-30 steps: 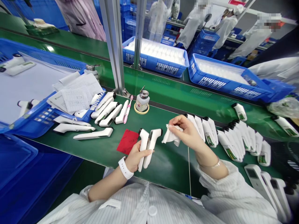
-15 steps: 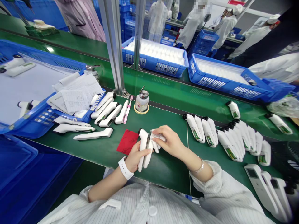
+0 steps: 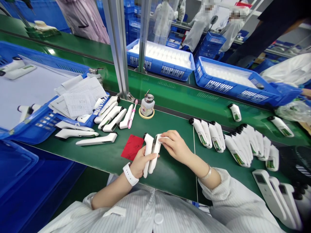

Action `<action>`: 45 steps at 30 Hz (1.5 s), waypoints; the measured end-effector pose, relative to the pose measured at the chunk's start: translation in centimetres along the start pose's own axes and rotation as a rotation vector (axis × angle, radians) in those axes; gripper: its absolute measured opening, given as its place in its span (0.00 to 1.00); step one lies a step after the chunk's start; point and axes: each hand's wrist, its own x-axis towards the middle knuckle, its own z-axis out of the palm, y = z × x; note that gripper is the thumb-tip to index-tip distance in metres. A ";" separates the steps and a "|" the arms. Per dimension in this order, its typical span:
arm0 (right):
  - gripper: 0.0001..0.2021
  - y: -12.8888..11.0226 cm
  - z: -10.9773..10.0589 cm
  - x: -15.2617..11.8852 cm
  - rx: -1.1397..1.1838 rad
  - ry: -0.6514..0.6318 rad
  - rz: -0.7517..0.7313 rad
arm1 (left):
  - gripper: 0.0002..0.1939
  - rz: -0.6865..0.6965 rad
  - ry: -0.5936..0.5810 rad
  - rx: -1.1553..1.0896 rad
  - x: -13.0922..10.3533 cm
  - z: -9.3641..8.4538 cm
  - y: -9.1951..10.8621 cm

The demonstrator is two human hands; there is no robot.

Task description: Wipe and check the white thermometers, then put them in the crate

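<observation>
My left hand (image 3: 141, 162) is wrapped round two white handheld devices (image 3: 148, 152), which lean side by side over the green table (image 3: 175, 181). My right hand (image 3: 175, 145) has its fingers bent and pressed together at the upper end of the right device; what they pinch, if anything, is hidden. Left of the devices a red cloth (image 3: 132, 147) lies flat. Behind it stand a dispenser bottle (image 3: 147, 105) on a yellow ring and a pink toothbrush (image 3: 133, 114).
White devices (image 3: 113, 119) lie at the left by a blue basket (image 3: 43, 124) with papers (image 3: 79, 98). More devices (image 3: 238, 150) line the right. Blue crates (image 3: 165, 66) stand behind a metal post (image 3: 116, 48). People in pale coats are beyond.
The crumpled white material at my right fingers no longer shows, and those fingers have closed on the device's upper end. Devices on the green strip at right have shifted left.
</observation>
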 end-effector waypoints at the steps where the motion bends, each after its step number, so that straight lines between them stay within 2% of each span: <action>1: 0.10 0.2 -0.3 0.1 0.041 -0.015 -0.012 | 0.21 0.002 -0.004 0.001 0.0 0.0 0.0; 5: 0.12 0.1 -1.6 0.4 0.161 -0.102 0.025 | 0.21 0.011 -0.013 0.001 0.0 0.1 0.1; 11: 0.13 -0.2 -1.0 0.5 -0.007 -0.078 -0.007 | 0.22 -0.006 0.002 -0.002 -0.1 0.1 0.1; 16: 0.14 0.0 -0.1 0.5 0.079 0.052 -0.012 | 0.22 -0.004 0.014 -0.001 -0.1 0.2 0.2; 20: 0.11 -0.7 0.3 0.2 0.034 0.086 0.057 | 0.22 0.001 0.016 0.007 -0.1 0.1 0.1; 24: 0.09 -1.4 0.4 0.2 0.063 0.073 0.114 | 0.21 0.002 0.012 0.009 -0.1 0.2 0.1; 31: 0.05 -1.3 -0.1 0.9 0.129 0.061 0.204 | 0.24 -0.014 -0.007 0.031 -0.2 0.2 0.2; 34: 0.05 -1.6 -0.1 0.9 0.188 -0.011 0.180 | 0.22 0.002 -0.005 0.032 -0.2 0.2 0.2; 38: 0.03 -1.8 -0.1 1.0 0.148 0.026 0.194 | 0.22 -0.014 -0.008 0.041 -0.1 0.0 0.0; 42: 0.04 -1.7 -0.3 1.0 0.201 -0.060 0.142 | 0.21 -0.006 -0.012 0.044 -0.1 0.0 0.0; 45: 0.03 -1.6 -0.4 1.0 0.176 -0.036 0.199 | 0.22 -0.020 -0.009 0.053 -0.2 0.1 0.1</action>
